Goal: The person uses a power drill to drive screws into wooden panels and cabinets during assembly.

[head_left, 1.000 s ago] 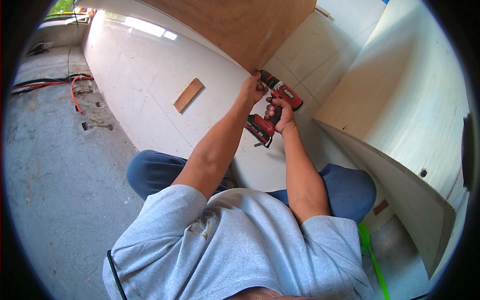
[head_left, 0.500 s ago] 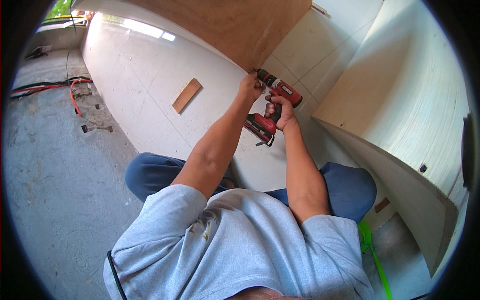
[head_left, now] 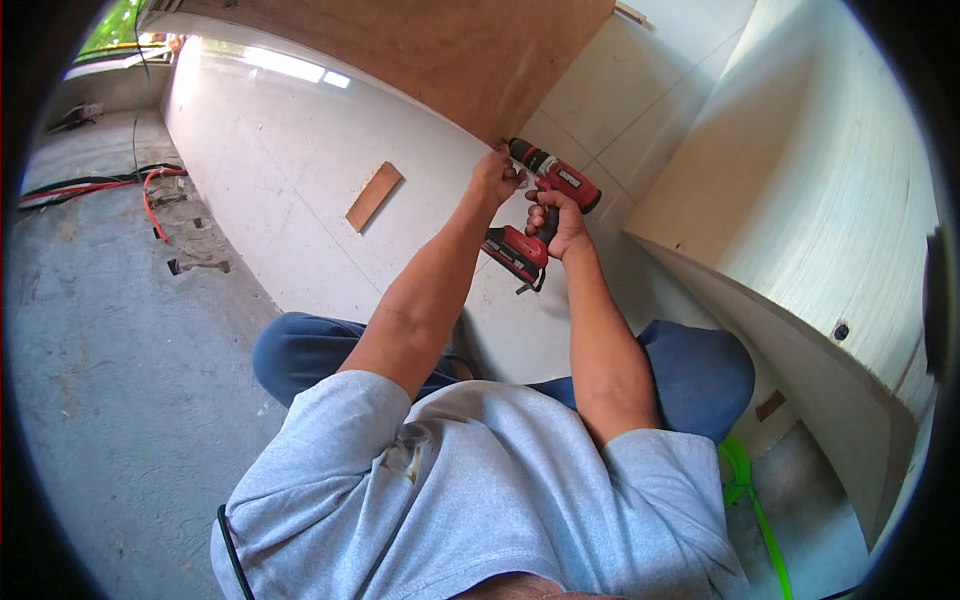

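My right hand is wrapped around the grip of a red and black cordless drill, its battery pack below. The drill's chuck points up and left to the near lower corner of a brown plywood panel. At that corner, beside the chuck, my left hand has its fingers curled in a pinch. Whatever lies between them is too small to make out. The bit's tip and its contact with the panel are hidden by the fingers.
A small wooden strip lies on the white tiled floor to the left. At right stands a large pale wooden panel. Cables cross the rough concrete at far left; a green strap lies by my right knee.
The view has shifted slightly. Both hands and the drill stay at the panel's corner, with almost the same grip and pose.
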A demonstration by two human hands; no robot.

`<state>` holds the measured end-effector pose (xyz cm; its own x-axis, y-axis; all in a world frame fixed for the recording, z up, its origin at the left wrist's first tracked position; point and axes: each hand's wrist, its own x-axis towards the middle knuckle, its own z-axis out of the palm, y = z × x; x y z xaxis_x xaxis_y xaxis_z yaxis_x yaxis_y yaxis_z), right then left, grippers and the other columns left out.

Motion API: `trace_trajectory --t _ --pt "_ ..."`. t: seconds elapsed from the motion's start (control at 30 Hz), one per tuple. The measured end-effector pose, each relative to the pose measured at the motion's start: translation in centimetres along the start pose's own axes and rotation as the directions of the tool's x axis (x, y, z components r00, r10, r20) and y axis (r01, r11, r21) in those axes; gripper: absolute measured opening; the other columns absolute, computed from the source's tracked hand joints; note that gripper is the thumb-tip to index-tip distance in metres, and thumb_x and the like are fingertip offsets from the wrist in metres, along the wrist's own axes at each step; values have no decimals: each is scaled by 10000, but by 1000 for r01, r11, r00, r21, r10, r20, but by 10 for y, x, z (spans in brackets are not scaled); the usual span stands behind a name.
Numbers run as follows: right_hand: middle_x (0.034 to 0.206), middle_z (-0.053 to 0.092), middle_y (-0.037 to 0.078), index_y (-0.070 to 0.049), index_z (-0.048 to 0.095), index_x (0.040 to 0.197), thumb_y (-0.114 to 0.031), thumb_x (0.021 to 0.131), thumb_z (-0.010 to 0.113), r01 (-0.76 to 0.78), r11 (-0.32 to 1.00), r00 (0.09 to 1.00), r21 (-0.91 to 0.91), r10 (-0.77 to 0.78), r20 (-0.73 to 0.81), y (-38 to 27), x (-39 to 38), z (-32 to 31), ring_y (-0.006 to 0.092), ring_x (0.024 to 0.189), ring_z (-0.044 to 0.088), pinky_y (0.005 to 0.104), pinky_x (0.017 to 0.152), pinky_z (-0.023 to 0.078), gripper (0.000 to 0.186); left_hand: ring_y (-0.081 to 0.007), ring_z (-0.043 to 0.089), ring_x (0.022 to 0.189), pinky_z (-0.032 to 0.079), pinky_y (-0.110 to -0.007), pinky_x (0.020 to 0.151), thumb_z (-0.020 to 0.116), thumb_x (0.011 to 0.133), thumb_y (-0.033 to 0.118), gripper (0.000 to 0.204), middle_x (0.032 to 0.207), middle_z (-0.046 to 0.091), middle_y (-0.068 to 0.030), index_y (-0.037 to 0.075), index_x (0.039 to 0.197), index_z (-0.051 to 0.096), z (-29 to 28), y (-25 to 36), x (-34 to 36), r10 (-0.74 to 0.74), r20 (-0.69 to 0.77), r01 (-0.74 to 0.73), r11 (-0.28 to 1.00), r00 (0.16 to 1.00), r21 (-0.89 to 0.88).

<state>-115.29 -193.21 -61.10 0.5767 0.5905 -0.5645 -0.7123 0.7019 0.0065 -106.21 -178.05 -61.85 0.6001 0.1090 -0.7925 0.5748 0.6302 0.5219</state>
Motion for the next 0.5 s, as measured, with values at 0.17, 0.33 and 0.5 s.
trace_trajectory --t 0.17,0.33,0.5 --pt "610 484 -6 -48 592 923 -178 813 631 -3 1000 1000 -8 3 -20 -2 6 -4 132 525 464 323 561 423 175 -136 346 514 466 -428 658 568 977 210 125 594 353 20 155 882 507 -2 0 -3 51 3 -51 998 999 32" --pt "601 476 -11 -57 589 883 -157 784 667 -34 996 999 86 33 10 1 12 -22 127 519 463 312 557 422 161 -153 367 503 485 -409 583 585 970 200 157 597 366 -10 116 870 498 -5 4 -17 -2 -191 60 953 982 298" --pt "602 475 -12 -61 572 853 -136 777 679 -54 995 999 87 53 13 -5 17 -21 126 514 469 319 555 434 152 -141 354 477 476 -398 607 652 918 157 177 587 382 -2 129 838 497 -39 24 -8 -62 -146 107 939 987 326"
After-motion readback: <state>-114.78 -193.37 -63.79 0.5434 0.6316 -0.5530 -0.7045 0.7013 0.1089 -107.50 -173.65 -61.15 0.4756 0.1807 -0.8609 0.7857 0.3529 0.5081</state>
